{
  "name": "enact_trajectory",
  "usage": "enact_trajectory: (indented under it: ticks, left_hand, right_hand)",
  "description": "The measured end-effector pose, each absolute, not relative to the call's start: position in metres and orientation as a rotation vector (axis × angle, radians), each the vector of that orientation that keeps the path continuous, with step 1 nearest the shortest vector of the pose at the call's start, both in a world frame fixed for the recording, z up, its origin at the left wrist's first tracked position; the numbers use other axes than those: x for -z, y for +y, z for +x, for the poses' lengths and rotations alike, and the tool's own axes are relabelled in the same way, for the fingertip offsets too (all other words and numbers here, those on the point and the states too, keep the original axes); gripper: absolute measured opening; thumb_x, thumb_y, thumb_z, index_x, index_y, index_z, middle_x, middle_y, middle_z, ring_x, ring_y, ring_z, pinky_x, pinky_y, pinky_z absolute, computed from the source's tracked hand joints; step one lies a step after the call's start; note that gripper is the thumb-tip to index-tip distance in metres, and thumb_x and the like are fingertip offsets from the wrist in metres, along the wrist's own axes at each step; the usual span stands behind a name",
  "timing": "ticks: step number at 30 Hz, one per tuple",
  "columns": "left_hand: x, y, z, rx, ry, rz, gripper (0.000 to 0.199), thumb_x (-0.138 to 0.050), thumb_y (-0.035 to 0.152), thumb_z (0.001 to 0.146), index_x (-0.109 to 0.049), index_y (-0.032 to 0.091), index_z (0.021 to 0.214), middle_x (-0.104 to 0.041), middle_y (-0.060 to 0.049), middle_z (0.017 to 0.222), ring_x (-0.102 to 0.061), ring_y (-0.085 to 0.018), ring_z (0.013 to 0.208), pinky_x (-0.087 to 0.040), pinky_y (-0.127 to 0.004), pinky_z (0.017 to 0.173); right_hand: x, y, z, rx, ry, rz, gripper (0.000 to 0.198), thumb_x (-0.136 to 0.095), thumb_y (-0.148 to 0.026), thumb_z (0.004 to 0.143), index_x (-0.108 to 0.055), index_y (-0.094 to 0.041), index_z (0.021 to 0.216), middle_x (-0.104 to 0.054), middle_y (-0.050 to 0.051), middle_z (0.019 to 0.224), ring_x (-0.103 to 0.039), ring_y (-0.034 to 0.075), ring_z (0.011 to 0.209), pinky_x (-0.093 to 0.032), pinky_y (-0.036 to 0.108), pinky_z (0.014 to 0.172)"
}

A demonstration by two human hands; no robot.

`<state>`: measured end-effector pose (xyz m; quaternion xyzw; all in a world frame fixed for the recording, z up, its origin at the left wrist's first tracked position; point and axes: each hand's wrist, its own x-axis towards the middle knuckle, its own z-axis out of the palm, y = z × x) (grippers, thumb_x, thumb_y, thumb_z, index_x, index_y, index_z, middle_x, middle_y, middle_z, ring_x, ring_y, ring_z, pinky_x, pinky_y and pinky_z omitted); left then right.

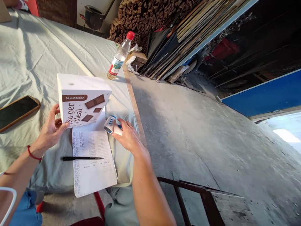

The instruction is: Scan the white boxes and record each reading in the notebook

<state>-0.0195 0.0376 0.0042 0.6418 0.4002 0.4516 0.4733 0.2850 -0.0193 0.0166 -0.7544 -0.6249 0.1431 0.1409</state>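
My left hand (pixel 50 131) grips the lower left corner of a white box (pixel 83 103) printed "NutriMotion" and "Su-per Meal", with brown bar pictures. The box stands tilted over the far end of an open notebook (pixel 95 179) with writing on its pages. In my right hand (pixel 129 138), near the table's right edge, is a white and blue handheld infrared thermometer (pixel 112 125); my fingers wrap around its handle. Across the notebook lies a black pen (pixel 82 158), touched by neither hand.
A clear bottle with a red cap (pixel 117 59) stands near the cloth-covered table's (pixel 25 62) right edge. On the left lies a phone (pixel 18 111). Stacked firewood (pixel 145 18), a pot (pixel 92 17) and leaning boards (pixel 188 34) are beyond. Concrete floor (pixel 188 131) extends right, with a dark metal frame (pixel 202 201) below.
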Motion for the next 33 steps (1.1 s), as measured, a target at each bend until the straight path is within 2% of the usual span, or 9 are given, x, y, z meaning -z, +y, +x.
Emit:
enact_trajectory:
  ticks: [3, 5, 9, 11, 14, 18, 23, 27, 33]
  left_hand:
    - [-0.004, 0.038, -0.021, -1.006, 1.106, 1.795, 0.062, -0.061, 0.042, 0.093, -0.034, 0.022, 0.145, -0.051, -0.014, 0.138, -0.064, -0.024, 0.104, -0.055, -0.042, 0.092]
    - [-0.006, 0.037, -0.022, -0.904, 1.242, 1.980, 0.052, -0.057, 0.036, 0.095, -0.039, 0.018, 0.140, -0.057, -0.014, 0.131, -0.061, -0.027, 0.112, -0.051, -0.046, 0.098]
    - [-0.012, 0.033, -0.024, -0.810, 1.482, 2.179, 0.033, -0.061, 0.031, 0.093, -0.049, 0.015, 0.120, -0.061, -0.014, 0.122, -0.053, -0.029, 0.120, -0.044, -0.049, 0.106]
    - [-0.015, 0.027, -0.024, -0.817, 1.636, 2.123, 0.028, -0.066, 0.031, 0.088, -0.050, 0.017, 0.107, -0.062, -0.011, 0.112, -0.057, -0.026, 0.109, -0.048, -0.044, 0.098]
    - [-0.020, 0.016, -0.023, -0.840, 1.737, 2.051, 0.019, -0.065, 0.028, 0.085, -0.047, 0.021, 0.086, -0.058, -0.002, 0.085, -0.058, -0.018, 0.078, -0.050, -0.034, 0.078]
    - [-0.025, 0.002, -0.020, -0.820, 1.601, 2.093, 0.013, -0.057, 0.029, 0.084, -0.047, 0.022, 0.080, -0.052, 0.003, 0.068, -0.051, -0.015, 0.059, -0.042, -0.029, 0.060]
    - [-0.019, -0.005, -0.016, -0.614, 1.280, 2.147, 0.011, -0.051, 0.029, 0.087, -0.056, 0.020, 0.084, -0.056, 0.002, 0.067, -0.052, -0.013, 0.057, -0.041, -0.027, 0.059]
    - [-0.011, -0.007, -0.011, -0.346, 1.113, 2.278, 0.014, -0.056, 0.026, 0.086, -0.065, 0.019, 0.095, -0.062, 0.000, 0.077, -0.058, -0.015, 0.064, -0.040, -0.026, 0.059]
    - [-0.011, -0.011, -0.005, -0.052, 1.157, 2.423, 0.017, -0.061, 0.022, 0.087, -0.067, 0.019, 0.103, -0.068, -0.004, 0.093, -0.065, -0.021, 0.079, -0.041, -0.028, 0.061]
  right_hand:
    - [-0.018, -0.023, 0.283, -0.249, -1.848, -2.188, 0.060, -0.082, -0.021, 0.073, -0.060, -0.020, 0.129, -0.063, 0.014, 0.120, -0.060, 0.035, 0.116, -0.049, 0.047, 0.094]
    - [-0.025, -0.031, 0.275, -0.213, -1.925, -2.102, 0.044, -0.083, -0.021, 0.074, -0.067, -0.020, 0.115, -0.065, 0.012, 0.114, -0.062, 0.033, 0.109, -0.049, 0.044, 0.091]
    - [-0.037, -0.054, 0.240, -0.635, -2.314, -1.734, 0.009, -0.080, -0.024, 0.082, -0.074, -0.022, 0.089, -0.068, 0.002, 0.081, -0.065, 0.019, 0.078, -0.044, 0.030, 0.073]
    - [-0.036, -0.062, 0.223, -0.691, -2.441, -1.714, 0.008, -0.078, -0.016, 0.081, -0.072, -0.019, 0.076, -0.066, 0.000, 0.070, -0.061, 0.016, 0.068, -0.038, 0.028, 0.068]
    - [-0.032, -0.067, 0.213, -0.720, -2.496, -1.754, 0.024, -0.070, -0.004, 0.077, -0.062, -0.016, 0.058, -0.057, -0.003, 0.056, -0.050, 0.011, 0.055, -0.031, 0.028, 0.061]
    - [-0.031, -0.062, 0.231, -1.011, -2.275, -1.593, 0.017, -0.066, -0.004, 0.070, -0.061, -0.018, 0.060, -0.051, -0.007, 0.051, -0.043, 0.007, 0.050, -0.030, 0.023, 0.055]
    - [-0.024, -0.057, 0.231, -1.283, -1.649, -1.362, 0.003, -0.063, -0.022, 0.070, -0.062, -0.020, 0.069, -0.061, -0.003, 0.061, -0.055, 0.011, 0.055, -0.043, 0.022, 0.053]
    - [-0.002, -0.062, 0.198, -1.161, -1.392, -1.371, 0.009, -0.061, -0.029, 0.070, -0.058, -0.021, 0.072, -0.061, -0.002, 0.061, -0.053, 0.012, 0.053, -0.044, 0.023, 0.051]
    - [0.023, -0.068, 0.175, -0.817, -1.474, -1.386, 0.010, -0.055, -0.030, 0.076, -0.053, -0.022, 0.070, -0.054, -0.005, 0.055, -0.046, 0.011, 0.048, -0.041, 0.023, 0.051]
